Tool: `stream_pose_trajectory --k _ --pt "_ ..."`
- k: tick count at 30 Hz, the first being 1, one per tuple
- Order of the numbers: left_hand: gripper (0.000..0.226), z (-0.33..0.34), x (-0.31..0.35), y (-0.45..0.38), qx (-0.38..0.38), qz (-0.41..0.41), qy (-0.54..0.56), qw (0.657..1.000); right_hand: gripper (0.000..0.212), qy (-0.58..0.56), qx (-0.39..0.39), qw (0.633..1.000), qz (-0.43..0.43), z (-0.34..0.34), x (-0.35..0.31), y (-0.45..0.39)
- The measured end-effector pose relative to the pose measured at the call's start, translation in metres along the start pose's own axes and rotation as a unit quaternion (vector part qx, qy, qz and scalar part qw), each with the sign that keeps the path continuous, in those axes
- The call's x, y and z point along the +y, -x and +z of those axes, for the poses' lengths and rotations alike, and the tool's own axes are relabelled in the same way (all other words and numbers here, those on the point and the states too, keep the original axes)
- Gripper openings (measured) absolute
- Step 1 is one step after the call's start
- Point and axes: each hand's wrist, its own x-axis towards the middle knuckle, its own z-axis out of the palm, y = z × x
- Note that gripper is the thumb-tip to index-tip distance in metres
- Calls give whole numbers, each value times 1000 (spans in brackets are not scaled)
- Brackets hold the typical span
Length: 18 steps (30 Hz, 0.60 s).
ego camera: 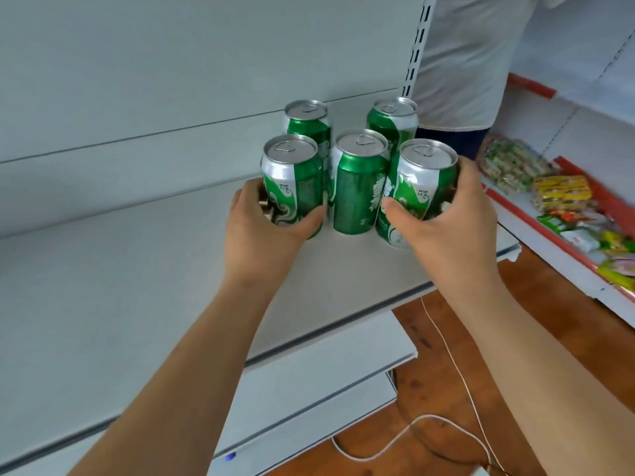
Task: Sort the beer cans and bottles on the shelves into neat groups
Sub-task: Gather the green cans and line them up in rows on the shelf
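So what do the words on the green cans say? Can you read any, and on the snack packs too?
No text here can be read for sure.
Front left can: small white print, too blurred.
Middle can: white lettering running down the side, too blurred.
Front right can: small print, too blurred.
Snack packets: print too small.

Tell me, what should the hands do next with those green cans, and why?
Probably slide both held cans inward toward the middle can. The left hand grips the front-left can and the right hand grips the front-right can, which leans a bit. Small gaps show beside the middle can, so closing them and standing the right one straight would likely make a neat row on the shelf.
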Motion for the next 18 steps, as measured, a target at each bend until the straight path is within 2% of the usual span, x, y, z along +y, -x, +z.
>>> stream_pose_trajectory --k 4,7,10,13,18 --pt "48 -27 -9 22 -7 4 9 1000 73 -11 30 999 -6 2 -24 43" --pt "43 -57 -20 41 7 10 15 1000 75 -35 15 998 -39 14 -50 78" --pt "43 -96 -35 56 31 -1 29 999 76 -92 -42 994 -45 41 -85 96" --pt "50 -149 -55 66 92 -3 18 996 72 -160 -114 979 -49 86 -120 103" --pt "50 -238 -88 78 180 -27 -13 983 70 -167 -218 956 -104 169 -180 127"
